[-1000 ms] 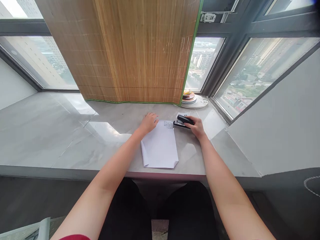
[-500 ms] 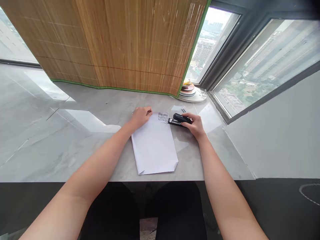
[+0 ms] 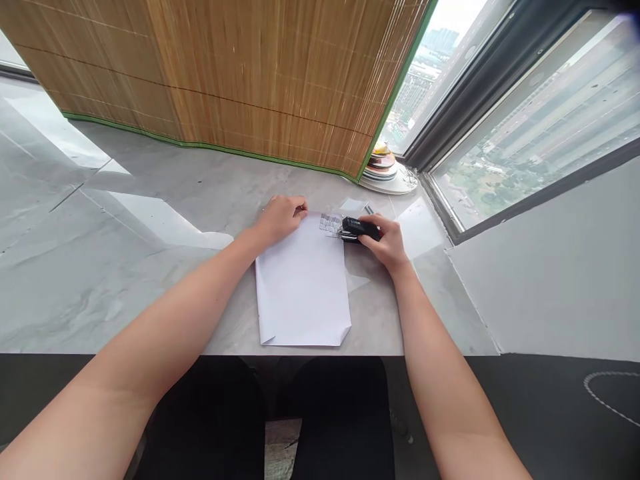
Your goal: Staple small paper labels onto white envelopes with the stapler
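Note:
White sheets of paper lie on the grey marble ledge, with their lower corners folded over. Several rows of metal staples run across their upper right part. My left hand is closed at the upper left corner of the paper, fingers curled on its edge. In my right hand is a black stapler, thumb below and fingers on top. The stapler's nose covers the paper's right edge beside the staple rows, its upper arm close to its base.
A bamboo blind with green edging hangs behind the paper. Stacked plates stand by the window corner. Small grey staple strips lie just beyond the stapler. The ledge's front edge runs above my legs.
The stapler's upper arm has come down toward its base, and its nose reaches slightly further over the paper. My left hand stays at the paper's corner. The camera view has shifted a little.

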Demonstrator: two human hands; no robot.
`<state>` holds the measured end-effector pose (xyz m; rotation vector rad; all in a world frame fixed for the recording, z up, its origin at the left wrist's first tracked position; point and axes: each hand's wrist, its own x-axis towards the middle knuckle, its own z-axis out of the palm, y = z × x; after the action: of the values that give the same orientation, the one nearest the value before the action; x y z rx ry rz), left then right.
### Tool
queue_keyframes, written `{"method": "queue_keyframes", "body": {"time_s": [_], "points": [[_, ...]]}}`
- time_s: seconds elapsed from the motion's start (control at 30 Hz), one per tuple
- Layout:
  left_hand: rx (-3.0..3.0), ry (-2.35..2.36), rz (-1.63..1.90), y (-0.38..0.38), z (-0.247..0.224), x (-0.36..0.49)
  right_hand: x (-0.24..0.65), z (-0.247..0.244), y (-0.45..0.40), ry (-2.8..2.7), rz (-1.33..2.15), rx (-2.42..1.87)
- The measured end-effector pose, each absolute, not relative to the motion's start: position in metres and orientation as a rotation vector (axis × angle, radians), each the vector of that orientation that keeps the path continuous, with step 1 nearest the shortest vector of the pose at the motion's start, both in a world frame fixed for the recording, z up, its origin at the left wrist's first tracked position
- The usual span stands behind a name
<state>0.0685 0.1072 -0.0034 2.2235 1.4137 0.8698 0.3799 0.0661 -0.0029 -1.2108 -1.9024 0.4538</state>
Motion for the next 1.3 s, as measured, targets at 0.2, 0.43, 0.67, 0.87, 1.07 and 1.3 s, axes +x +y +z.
{"method": "queue_keyframes", "body": {"time_s": [0.2,0.43,0.67,0.87,1.07,1.3], "points": [[2.204,1.415,0.889,0.103,-0.003,0.077,0.366,0.002,0.063,-2.023,0.431,-1.112],[2.203,1.478,0.882,0.105,-0.005,0.08,0.357,0.0,0.062,-2.065,0.353,-1.054],[2.161,1.516,0.894,0.104,-0.006,0.082,0.351,-0.006,0.061,-2.052,0.288,-1.071],[2.116,1.538,0.895,0.103,-0.006,0.082,0.348,-0.01,0.061,-2.063,0.198,-1.123],[2.097,1.501,0.899,0.101,-0.005,0.081,0.348,-0.012,0.061,-2.078,0.165,-1.154],[2.076,1.497,0.904,0.1,-0.003,0.082,0.35,-0.01,0.062,-2.091,0.178,-1.14]]}}
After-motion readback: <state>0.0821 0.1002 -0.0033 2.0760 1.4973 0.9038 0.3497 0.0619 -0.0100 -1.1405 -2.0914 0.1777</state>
